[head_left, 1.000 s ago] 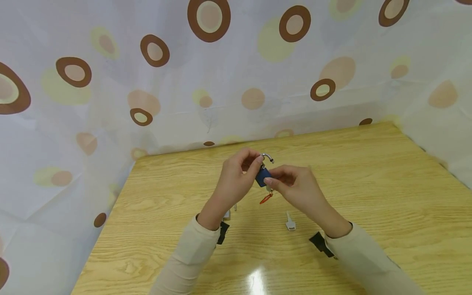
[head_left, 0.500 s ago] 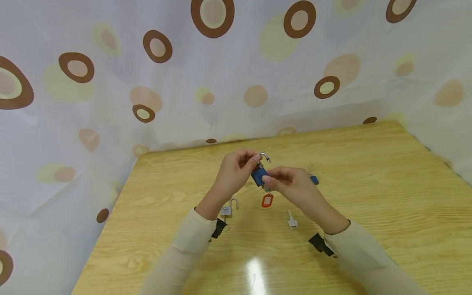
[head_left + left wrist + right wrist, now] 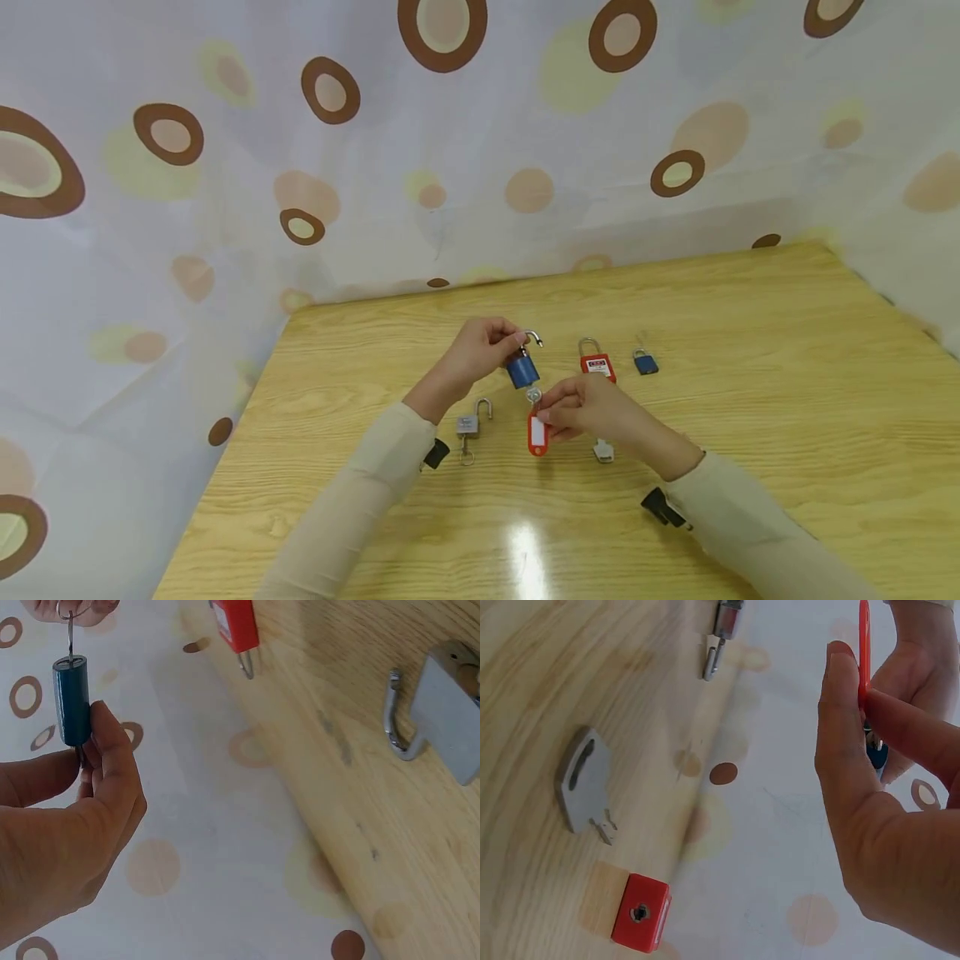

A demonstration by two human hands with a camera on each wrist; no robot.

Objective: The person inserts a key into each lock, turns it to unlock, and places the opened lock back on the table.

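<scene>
Above the wooden table, my left hand [image 3: 476, 354] pinches a blue padlock [image 3: 522, 372] near its shackle, which is swung open. In the left wrist view the padlock [image 3: 71, 701] hangs between finger and thumb, its keyhole end toward the other hand. A key [image 3: 533, 394] with a metal ring sits at the padlock's lower end. From that ring hangs a red key tag [image 3: 537, 433] with a white label, pinched by my right hand [image 3: 588, 408]. Seen from the right wrist, the tag [image 3: 865, 656] is edge-on between finger and thumb.
A silver padlock [image 3: 467, 426] with open shackle and a key in it lies left on the table [image 3: 315, 392]. To the right lie a red padlock [image 3: 597, 365], a small blue padlock [image 3: 646, 363] and a loose key [image 3: 603, 452]. Patterned cloth [image 3: 480, 233] stands behind.
My right hand has let go of the padlock body and moved down to the red tag. The left hand with the blue padlock has sunk slightly, and the red padlock has come into view.
</scene>
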